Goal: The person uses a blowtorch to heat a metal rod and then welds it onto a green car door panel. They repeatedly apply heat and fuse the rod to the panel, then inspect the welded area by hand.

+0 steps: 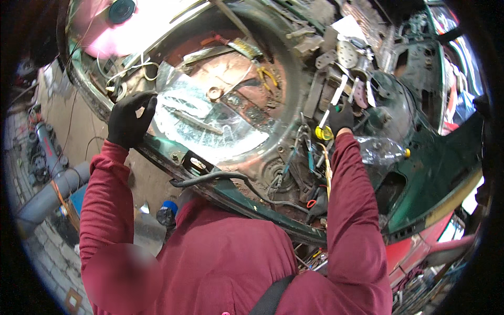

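My left hand (129,119), in a black glove, is at the left rim of a dark green car boot (167,153). Its fingers are bent, with a gap beside the thumb, and nothing shows in them. On the right, my black-gloved right hand (342,118) reaches among tools, fingers curled; what they hold is hidden. A long pale strip (340,90) runs up beside it. Close by its wrist lies a yellow object (324,133). A clear plastic bottle (381,150) with a yellow cap lies next to my right forearm. Clear sheeting (210,128) covers part of the round well.
Yellow-handled pliers (266,77) and a wire brush (242,48) lie in the well. A black hose (236,176) crosses the front edge. Red-handled cutters (316,206) rest near my right sleeve. Sanding discs (347,54) sit at the back right. A grey pipe (52,191) stands outside, left.
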`<action>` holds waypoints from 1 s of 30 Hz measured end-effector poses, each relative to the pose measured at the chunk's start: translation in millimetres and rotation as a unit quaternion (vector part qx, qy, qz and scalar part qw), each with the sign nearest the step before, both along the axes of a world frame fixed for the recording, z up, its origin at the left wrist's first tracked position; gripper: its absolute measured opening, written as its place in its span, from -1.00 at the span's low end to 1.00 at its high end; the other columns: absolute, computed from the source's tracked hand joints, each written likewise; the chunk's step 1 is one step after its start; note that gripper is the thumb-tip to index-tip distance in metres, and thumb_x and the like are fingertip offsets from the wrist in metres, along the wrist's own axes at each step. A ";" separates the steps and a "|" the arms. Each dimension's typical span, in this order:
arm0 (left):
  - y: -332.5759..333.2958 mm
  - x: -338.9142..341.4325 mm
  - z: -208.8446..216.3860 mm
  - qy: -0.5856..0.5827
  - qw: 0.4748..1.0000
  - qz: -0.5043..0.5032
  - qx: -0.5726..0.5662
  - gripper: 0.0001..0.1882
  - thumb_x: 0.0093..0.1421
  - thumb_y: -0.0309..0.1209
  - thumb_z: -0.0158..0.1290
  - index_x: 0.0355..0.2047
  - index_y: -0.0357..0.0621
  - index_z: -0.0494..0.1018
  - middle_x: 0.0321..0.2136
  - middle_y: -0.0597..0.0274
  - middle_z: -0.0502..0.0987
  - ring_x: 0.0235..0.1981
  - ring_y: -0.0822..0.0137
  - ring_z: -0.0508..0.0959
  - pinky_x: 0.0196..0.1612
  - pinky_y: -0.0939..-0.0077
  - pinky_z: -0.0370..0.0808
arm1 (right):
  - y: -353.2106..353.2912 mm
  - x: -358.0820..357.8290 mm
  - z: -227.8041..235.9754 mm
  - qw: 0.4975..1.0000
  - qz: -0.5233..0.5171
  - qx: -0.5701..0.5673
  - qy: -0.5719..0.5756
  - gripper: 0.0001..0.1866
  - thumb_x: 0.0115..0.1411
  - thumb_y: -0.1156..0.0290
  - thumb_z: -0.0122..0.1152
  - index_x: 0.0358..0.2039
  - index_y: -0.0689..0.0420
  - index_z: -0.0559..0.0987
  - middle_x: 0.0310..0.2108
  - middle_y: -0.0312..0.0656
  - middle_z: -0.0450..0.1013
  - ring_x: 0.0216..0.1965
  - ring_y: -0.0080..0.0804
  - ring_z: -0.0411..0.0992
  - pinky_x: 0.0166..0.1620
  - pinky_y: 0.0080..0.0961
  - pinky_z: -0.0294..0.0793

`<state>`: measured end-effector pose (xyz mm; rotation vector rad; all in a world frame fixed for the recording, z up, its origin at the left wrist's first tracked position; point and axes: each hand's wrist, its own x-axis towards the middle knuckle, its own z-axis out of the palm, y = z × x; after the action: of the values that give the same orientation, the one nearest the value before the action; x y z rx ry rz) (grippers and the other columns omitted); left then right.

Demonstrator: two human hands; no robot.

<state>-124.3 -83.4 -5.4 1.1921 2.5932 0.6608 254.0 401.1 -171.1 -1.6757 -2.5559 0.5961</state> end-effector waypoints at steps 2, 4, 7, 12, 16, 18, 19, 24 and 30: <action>5.7 0.5 -0.2 0.000 1.000 -0.010 0.012 -0.75 0.40 -0.31 0.24 -0.05 -0.21 0.71 -0.21 0.00 0.76 -0.18 0.09 0.77 -0.06 0.26 0.66 | 30.2 -8.3 -18.3 0.997 -0.016 -0.057 -0.042 -0.20 0.21 0.08 0.43 0.37 0.20 0.43 0.19 0.28 0.55 0.18 0.23 0.56 0.26 -0.03 0.52; 4.2 0.3 -0.6 -0.006 1.000 -0.005 0.012 -0.76 0.39 -0.33 0.25 -0.06 -0.21 0.71 -0.20 -0.01 0.76 -0.16 0.09 0.77 -0.05 0.26 0.66 | 46.4 -15.6 -37.2 0.993 -0.038 -0.069 -0.088 -0.15 0.16 0.11 0.43 0.40 0.19 0.39 0.19 0.27 0.55 0.15 0.24 0.58 0.23 -0.01 0.55; -1.2 -1.3 -2.2 -0.019 1.000 0.009 -0.003 -0.77 0.39 -0.35 0.25 -0.06 -0.21 0.71 -0.20 -0.01 0.76 -0.15 0.08 0.77 -0.05 0.26 0.65 | 53.6 -16.8 -57.2 0.993 -0.030 -0.064 -0.094 -0.12 0.11 0.15 0.43 0.41 0.16 0.38 0.17 0.27 0.57 0.18 0.26 0.57 0.22 0.02 0.56; 7.8 1.0 -1.3 -0.011 1.000 0.005 -0.016 -0.79 0.39 -0.39 0.25 -0.04 -0.20 0.71 -0.17 0.00 0.76 -0.16 0.14 0.77 -0.06 0.30 0.66 | 83.5 18.6 -50.3 0.998 -0.030 0.045 -0.014 -0.45 0.28 0.23 0.29 0.21 0.24 0.57 -0.06 0.18 0.65 -0.08 0.12 0.65 0.01 -0.06 0.61; -1.7 -0.2 -6.0 -0.016 0.999 0.001 -0.036 -0.78 0.40 -0.43 0.23 -0.01 -0.23 0.71 -0.16 0.05 0.76 -0.16 0.26 0.76 -0.03 0.35 0.64 | 29.9 8.1 1.3 0.968 0.076 0.146 0.188 -0.72 0.53 0.23 0.09 -0.07 0.21 0.56 -0.41 -0.22 0.51 -0.57 -0.45 0.45 -0.49 -0.35 0.47; 4.0 -0.4 -4.8 -0.008 0.998 -0.013 -0.057 -0.77 0.43 -0.44 0.21 0.01 -0.26 0.70 -0.16 0.06 0.76 -0.15 0.27 0.76 0.00 0.34 0.64 | -0.9 5.4 45.5 0.970 -0.024 -0.005 0.242 -0.71 0.57 0.21 0.06 -0.02 0.19 0.55 -0.43 -0.30 0.46 -0.61 -0.58 0.37 -0.55 -0.48 0.39; 10.4 -0.6 -2.4 -0.012 0.998 -0.014 -0.053 -0.77 0.43 -0.44 0.21 0.00 -0.27 0.70 -0.17 0.07 0.76 -0.16 0.27 0.76 0.00 0.35 0.64 | -21.9 -1.8 71.7 0.957 -0.075 -0.078 0.268 -0.71 0.58 0.21 0.05 0.01 0.18 0.55 -0.44 -0.34 0.44 -0.64 -0.65 0.33 -0.58 -0.54 0.35; -6.8 2.6 4.9 -0.021 0.998 0.010 -0.060 -0.79 0.41 -0.44 0.23 -0.01 -0.23 0.71 -0.17 0.07 0.75 -0.17 0.27 0.74 -0.02 0.36 0.64 | -133.1 -27.4 102.3 0.928 -0.028 -0.237 0.287 -0.77 0.63 0.22 0.04 -0.16 0.07 0.50 -0.51 -0.46 0.35 -0.61 -0.76 0.29 -0.57 -0.70 0.25; 6.6 0.8 -2.5 -0.011 1.000 -0.023 -0.009 -0.77 0.41 -0.37 0.24 -0.02 -0.22 0.70 -0.15 0.01 0.77 -0.16 0.18 0.77 -0.01 0.31 0.65 | -172.8 18.1 58.8 0.921 0.192 -0.337 0.046 -0.55 0.54 0.21 0.11 0.31 0.17 0.51 -0.18 0.16 0.61 -0.17 0.08 0.63 -0.08 -0.17 0.60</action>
<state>-123.5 -76.8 -7.9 1.2280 2.5395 0.6355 272.1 228.3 -112.3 -1.1780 -2.7995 1.6930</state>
